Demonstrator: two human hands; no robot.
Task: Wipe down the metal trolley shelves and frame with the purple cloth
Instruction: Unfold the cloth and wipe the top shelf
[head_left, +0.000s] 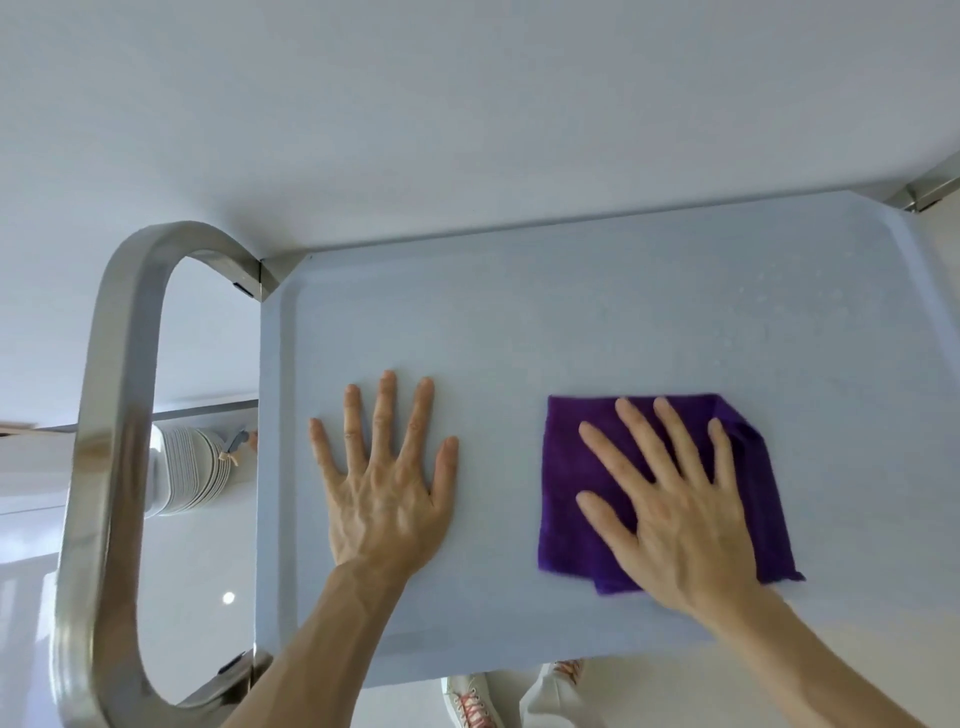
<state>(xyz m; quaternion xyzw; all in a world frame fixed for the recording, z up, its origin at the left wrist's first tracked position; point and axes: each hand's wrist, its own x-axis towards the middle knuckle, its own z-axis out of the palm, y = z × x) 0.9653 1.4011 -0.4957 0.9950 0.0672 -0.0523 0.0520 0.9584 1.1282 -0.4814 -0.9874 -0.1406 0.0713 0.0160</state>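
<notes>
Pale trolley shelf; white wall beyond

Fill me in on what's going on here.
A person is wiping the top shelf of a metal trolley. The right hand lies flat, fingers spread, on a folded purple cloth on the right part of the shelf. The left hand rests flat on the bare shelf beside it. The trolley's handle curves at the left.
</notes>
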